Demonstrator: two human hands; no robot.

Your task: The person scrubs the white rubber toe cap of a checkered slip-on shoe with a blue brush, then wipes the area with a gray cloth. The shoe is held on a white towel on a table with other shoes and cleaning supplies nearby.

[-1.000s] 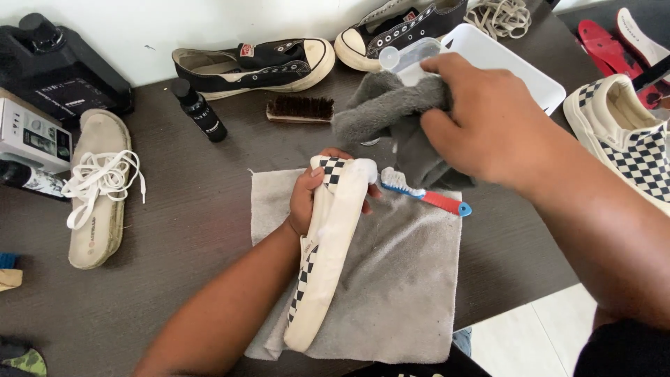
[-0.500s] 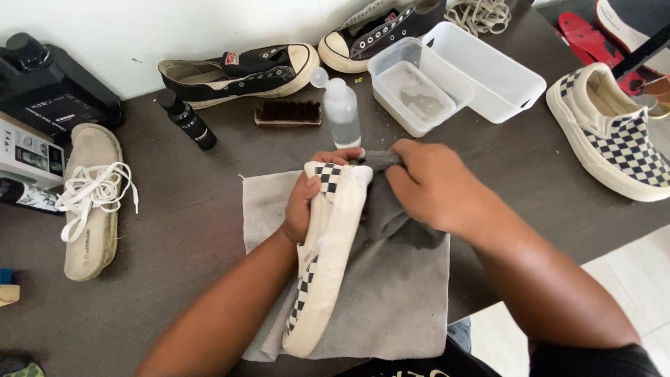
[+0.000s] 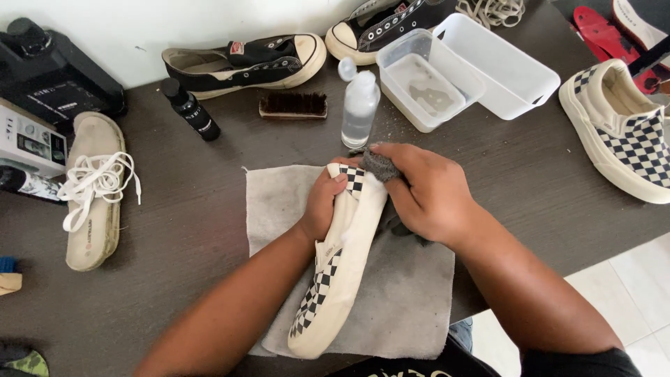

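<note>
**Both hands closed, meeting at centre**

The left hand (image 3: 322,202) comes up from the lower left on a bare forearm, wrist straight, fingers curled shut and thumb pressed forward, knuckles turned outward in a firm grasp. The right hand (image 3: 422,188) enters from the lower right, its forearm bare up to a dark sleeve at the edge of view. Its back faces up, wrist bent slightly inward, fingers bunched and pinched together at the tips. The two hands sit just beside each other, thumbs nearly touching.
</note>
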